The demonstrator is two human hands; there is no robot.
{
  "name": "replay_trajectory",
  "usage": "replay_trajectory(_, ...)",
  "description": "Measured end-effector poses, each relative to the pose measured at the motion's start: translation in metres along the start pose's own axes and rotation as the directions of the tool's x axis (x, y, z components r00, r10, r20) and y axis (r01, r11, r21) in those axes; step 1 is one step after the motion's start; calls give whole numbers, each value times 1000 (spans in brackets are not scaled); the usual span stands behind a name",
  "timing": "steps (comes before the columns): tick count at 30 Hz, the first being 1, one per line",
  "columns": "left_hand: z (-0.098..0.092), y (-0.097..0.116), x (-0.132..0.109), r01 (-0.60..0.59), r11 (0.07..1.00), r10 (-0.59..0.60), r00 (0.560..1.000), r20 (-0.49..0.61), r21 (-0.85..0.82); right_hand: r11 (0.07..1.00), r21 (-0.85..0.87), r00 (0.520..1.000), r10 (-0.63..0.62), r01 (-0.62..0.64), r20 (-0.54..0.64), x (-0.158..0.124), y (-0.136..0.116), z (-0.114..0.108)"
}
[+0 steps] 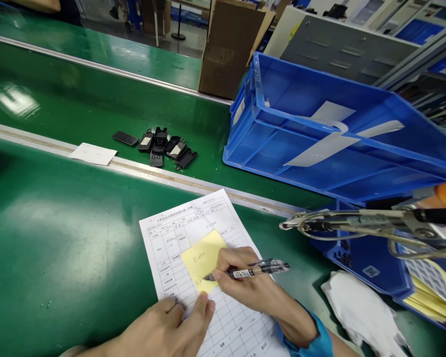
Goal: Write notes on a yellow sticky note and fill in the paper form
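My right hand (250, 282) grips a black pen (258, 270) with its tip on a yellow sticky note (202, 255) that bears some handwriting. The note lies on a printed form sheet (186, 230) on the green table. My left hand (167, 327) presses flat on the lower left part of the sheet, thumb near the note's bottom edge, holding nothing.
Several small black plastic parts (159, 145) and a white slip (92, 153) lie by the metal rail. A big blue crate (282, 129) stands at right, a cardboard box (228, 49) behind it. A metal tool with an orange handle (375, 223) juts in from the right; white gloves (360, 310) lie below it.
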State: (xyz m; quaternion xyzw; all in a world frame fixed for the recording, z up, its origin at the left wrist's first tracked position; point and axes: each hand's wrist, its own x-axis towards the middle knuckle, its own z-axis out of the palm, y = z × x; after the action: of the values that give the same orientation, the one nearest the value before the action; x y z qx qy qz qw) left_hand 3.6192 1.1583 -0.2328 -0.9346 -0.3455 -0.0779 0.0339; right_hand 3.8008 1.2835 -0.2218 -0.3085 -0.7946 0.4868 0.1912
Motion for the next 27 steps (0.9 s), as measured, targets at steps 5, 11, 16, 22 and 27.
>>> replay_trajectory(5,-2,0,0,-22,1000,22,999,32,12,1000,5,1000,-3,3,16,0,0,0)
replay_trajectory(11,-1,0,0,-27,1000,26,997,79,9,955,293,993,80,-53,-81,0,7,-3)
replay_trajectory(16,3,3,-2,71,997,-72,991,110,17,855,508,973,194,-107,-122,-3,13,-3)
replay_trajectory(22,12,8,-7,214,976,-215,975,63,23,951,285,938,203,-120,-282,-3,9,-7)
replay_trajectory(27,16,9,-9,251,967,-250,968,-14,37,994,44,959,112,-104,-262,-3,4,-9)
